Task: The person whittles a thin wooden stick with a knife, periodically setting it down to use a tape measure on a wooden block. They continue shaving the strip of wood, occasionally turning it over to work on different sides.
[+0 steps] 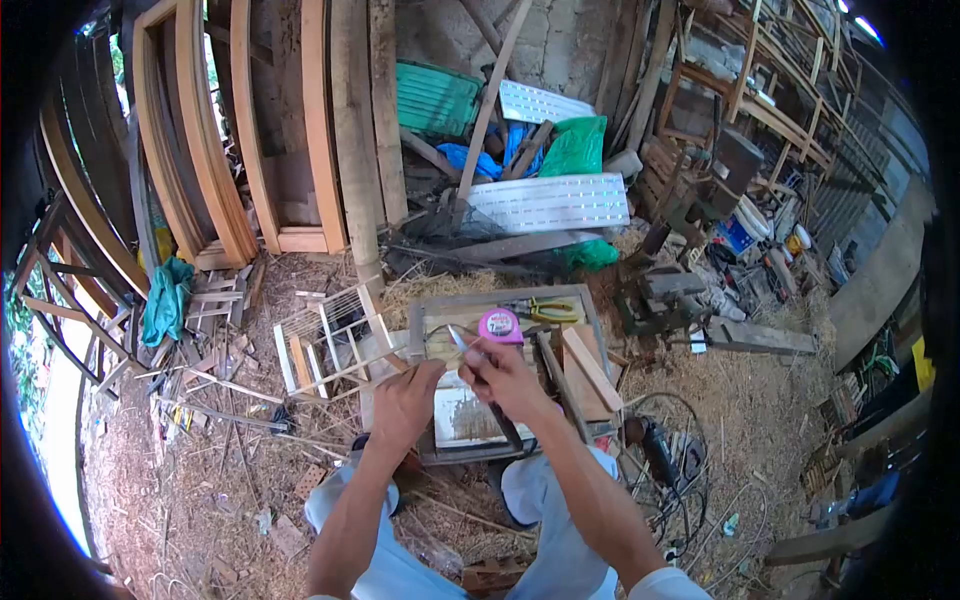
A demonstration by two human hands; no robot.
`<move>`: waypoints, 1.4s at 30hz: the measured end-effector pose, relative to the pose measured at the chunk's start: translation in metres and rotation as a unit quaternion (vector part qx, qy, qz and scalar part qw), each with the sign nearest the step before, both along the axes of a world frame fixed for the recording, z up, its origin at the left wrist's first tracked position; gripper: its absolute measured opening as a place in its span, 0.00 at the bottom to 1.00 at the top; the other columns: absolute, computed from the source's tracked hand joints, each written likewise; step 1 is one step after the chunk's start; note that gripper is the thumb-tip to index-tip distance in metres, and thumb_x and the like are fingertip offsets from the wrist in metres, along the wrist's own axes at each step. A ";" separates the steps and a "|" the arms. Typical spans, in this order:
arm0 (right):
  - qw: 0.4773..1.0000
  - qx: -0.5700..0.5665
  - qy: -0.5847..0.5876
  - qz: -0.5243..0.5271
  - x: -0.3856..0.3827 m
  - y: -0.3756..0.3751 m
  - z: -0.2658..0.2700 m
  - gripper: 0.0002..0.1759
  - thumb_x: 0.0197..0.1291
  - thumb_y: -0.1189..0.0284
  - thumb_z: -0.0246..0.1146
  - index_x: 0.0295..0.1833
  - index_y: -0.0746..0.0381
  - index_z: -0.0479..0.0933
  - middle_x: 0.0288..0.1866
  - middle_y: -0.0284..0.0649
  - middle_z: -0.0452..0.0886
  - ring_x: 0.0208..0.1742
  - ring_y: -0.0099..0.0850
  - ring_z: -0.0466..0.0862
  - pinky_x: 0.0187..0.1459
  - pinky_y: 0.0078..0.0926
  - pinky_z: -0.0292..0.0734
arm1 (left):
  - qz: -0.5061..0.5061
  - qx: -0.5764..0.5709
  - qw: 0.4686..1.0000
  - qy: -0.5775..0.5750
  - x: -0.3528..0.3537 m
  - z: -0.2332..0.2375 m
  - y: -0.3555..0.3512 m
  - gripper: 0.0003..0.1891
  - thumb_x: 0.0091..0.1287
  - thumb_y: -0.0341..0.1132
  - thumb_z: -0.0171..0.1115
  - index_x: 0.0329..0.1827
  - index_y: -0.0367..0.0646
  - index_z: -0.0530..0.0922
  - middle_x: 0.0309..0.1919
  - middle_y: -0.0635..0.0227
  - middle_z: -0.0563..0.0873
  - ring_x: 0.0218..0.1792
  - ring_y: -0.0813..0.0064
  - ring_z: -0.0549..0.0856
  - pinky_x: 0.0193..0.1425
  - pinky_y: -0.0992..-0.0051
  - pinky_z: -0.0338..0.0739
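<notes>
My right hand is closed around a knife, its pale blade pointing up and away and its dark handle running down below the palm. Close to the blade, my left hand pinches a thin light strip, possibly bamboo or wood; the fingers hide most of it. Both hands are above a low wooden worktable. Just beyond the right hand lies a pink tape measure. Behind that are yellow-handled pliers.
A slatted wooden frame stands left of the worktable. A wood block lies at its right side. A corded power tool rests on the shavings-covered floor. Wooden door frames lean at the back left, and a metal vise-like machine stands to the right.
</notes>
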State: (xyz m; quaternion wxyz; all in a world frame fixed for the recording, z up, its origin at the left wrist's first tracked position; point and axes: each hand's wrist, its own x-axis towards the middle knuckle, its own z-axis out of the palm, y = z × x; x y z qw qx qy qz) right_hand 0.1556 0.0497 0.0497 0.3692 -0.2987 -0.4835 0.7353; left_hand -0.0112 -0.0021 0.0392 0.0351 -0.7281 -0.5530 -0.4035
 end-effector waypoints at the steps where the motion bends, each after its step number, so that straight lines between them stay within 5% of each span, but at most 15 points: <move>1: 1.000 -0.003 0.001 0.000 0.001 0.004 -0.003 0.16 0.70 0.70 0.52 0.60 0.63 0.71 0.26 0.28 0.71 0.20 0.14 0.63 0.21 0.12 0.58 | -0.005 -0.001 1.000 0.006 0.000 -0.004 0.002 0.06 0.61 0.28 0.60 0.40 0.45 0.75 0.24 0.58 0.83 0.24 0.57 0.83 0.25 0.63 0.76; 5: 1.000 -0.001 0.000 -0.006 0.013 0.016 -0.011 0.12 0.68 0.69 0.54 0.49 0.65 0.77 0.25 0.27 0.71 0.21 0.15 0.63 0.21 0.13 0.58 | -0.019 -0.009 1.000 0.022 0.003 -0.008 -0.003 0.04 0.60 0.28 0.60 0.37 0.45 0.75 0.23 0.60 0.83 0.24 0.61 0.83 0.25 0.64 0.75; 7: 0.976 0.000 0.011 -0.218 0.027 0.027 -0.018 0.12 0.65 0.65 0.58 0.46 0.62 0.78 0.25 0.27 0.71 0.20 0.15 0.64 0.21 0.13 0.58 | -0.006 -0.015 0.999 0.035 -0.008 -0.016 -0.007 0.04 0.60 0.29 0.60 0.37 0.45 0.76 0.22 0.59 0.83 0.24 0.59 0.83 0.26 0.63 0.76; 11: 0.969 0.002 0.026 -0.247 0.059 0.039 -0.008 0.16 0.67 0.58 0.56 0.41 0.59 0.78 0.23 0.24 0.68 0.18 0.11 0.60 0.20 0.11 0.53 | 0.037 -0.038 0.998 0.027 -0.031 -0.011 -0.014 0.06 0.60 0.32 0.61 0.39 0.46 0.76 0.23 0.59 0.83 0.25 0.57 0.84 0.28 0.63 0.78; 13: 0.985 0.008 -0.011 -0.173 0.042 0.022 -0.002 0.16 0.67 0.58 0.56 0.40 0.60 0.78 0.23 0.24 0.67 0.20 0.11 0.62 0.21 0.13 0.54 | 0.002 -0.056 0.997 0.058 -0.026 0.004 -0.010 0.04 0.62 0.33 0.59 0.39 0.47 0.77 0.24 0.60 0.83 0.26 0.57 0.84 0.27 0.63 0.78; 15: 0.924 0.222 -0.244 -0.195 0.014 0.009 0.007 0.15 0.63 0.61 0.62 0.42 0.63 0.80 0.24 0.26 0.71 0.26 0.16 0.66 0.26 0.19 0.60 | -0.020 -0.041 0.998 0.048 -0.019 0.022 -0.006 0.06 0.63 0.33 0.60 0.42 0.47 0.78 0.28 0.60 0.84 0.30 0.56 0.84 0.30 0.61 0.78; 18: 0.929 0.323 -0.130 -0.126 -0.008 0.006 0.005 0.14 0.61 0.63 0.64 0.42 0.64 0.81 0.25 0.27 0.72 0.26 0.18 0.68 0.29 0.21 0.64 | -0.055 -0.007 0.996 0.068 -0.017 0.051 -0.007 0.05 0.62 0.35 0.61 0.39 0.46 0.78 0.28 0.60 0.84 0.31 0.56 0.84 0.32 0.62 0.78; 20: 0.953 0.252 -0.128 -0.110 0.002 -0.002 0.025 0.14 0.59 0.65 0.66 0.41 0.66 0.82 0.24 0.28 0.72 0.27 0.19 0.70 0.30 0.21 0.67 | -0.057 -0.009 0.995 0.087 -0.028 0.070 -0.016 0.08 0.62 0.35 0.61 0.42 0.47 0.80 0.32 0.61 0.85 0.32 0.57 0.84 0.34 0.62 0.79; 21: 0.931 0.313 -0.126 -0.143 0.004 0.014 0.007 0.13 0.58 0.64 0.67 0.37 0.65 0.82 0.21 0.27 0.72 0.23 0.18 0.68 0.26 0.20 0.64 | -0.073 0.012 0.994 0.081 -0.038 0.070 -0.016 0.09 0.62 0.35 0.61 0.44 0.47 0.80 0.33 0.61 0.85 0.33 0.58 0.85 0.35 0.63 0.79; 23: 0.979 0.099 -0.120 -0.131 0.025 0.010 0.038 0.13 0.56 0.63 0.69 0.30 0.63 0.80 0.19 0.26 0.70 0.19 0.16 0.66 0.21 0.19 0.59 | -0.065 -0.010 0.996 0.057 -0.063 0.076 -0.025 0.10 0.62 0.34 0.60 0.45 0.47 0.81 0.36 0.62 0.86 0.34 0.60 0.85 0.36 0.64 0.80; 28: 0.967 0.083 -0.087 -0.223 0.056 0.004 0.088 0.14 0.58 0.63 0.68 0.29 0.60 0.76 0.19 0.25 0.69 0.16 0.11 0.61 0.16 0.15 0.49 | -0.036 -0.096 0.995 -0.016 -0.098 0.118 -0.068 0.07 0.64 0.31 0.58 0.42 0.41 0.81 0.35 0.58 0.85 0.33 0.57 0.85 0.36 0.64 0.78; 30: 0.968 0.039 -0.004 -0.249 0.061 -0.002 0.104 0.14 0.57 0.62 0.68 0.29 0.59 0.75 0.20 0.25 0.70 0.15 0.10 0.60 0.16 0.14 0.50 | -0.038 -0.113 0.991 -0.057 -0.102 0.123 -0.075 0.06 0.65 0.29 0.58 0.41 0.38 0.80 0.31 0.58 0.84 0.31 0.66 0.86 0.35 0.69 0.78; 42: 0.924 0.095 0.013 -0.369 0.052 0.035 0.093 0.15 0.54 0.61 0.70 0.31 0.62 0.79 0.20 0.27 0.72 0.15 0.14 0.63 0.16 0.17 0.53 | 0.024 -0.016 0.992 0.121 -0.106 0.093 -0.058 0.05 0.58 0.29 0.62 0.34 0.39 0.80 0.32 0.58 0.82 0.35 0.55 0.81 0.38 0.64 0.76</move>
